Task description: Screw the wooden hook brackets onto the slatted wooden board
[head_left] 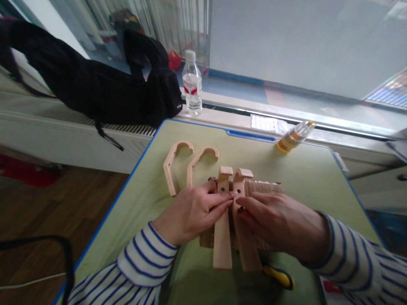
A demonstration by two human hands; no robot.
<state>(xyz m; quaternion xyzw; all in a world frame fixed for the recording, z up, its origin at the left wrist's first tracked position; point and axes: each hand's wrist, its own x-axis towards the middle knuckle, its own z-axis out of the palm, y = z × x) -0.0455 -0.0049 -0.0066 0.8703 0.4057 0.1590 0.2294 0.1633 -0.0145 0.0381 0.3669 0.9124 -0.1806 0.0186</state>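
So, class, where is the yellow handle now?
In the head view, the yellow and black handle lies on the green table, lower right of centre, below the right hand, beside the near end of a wooden hook.

On my feed, cool, soft daylight seems to come from the window (295,46) beyond the far edge of the desktop (318,178), whose surface is paler there and sinks to dark green toward the near edge, where shadow pools below the left hand (190,209) and right hand (281,220). Glare whitens the sill (222,116) past the far edge. I lose detail in the black bag (117,93) off the far left corner; the floor (60,207) beyond the left edge is dim and smeared. Wide-angle stretch tilts the outer lines, and fingers look slightly soft
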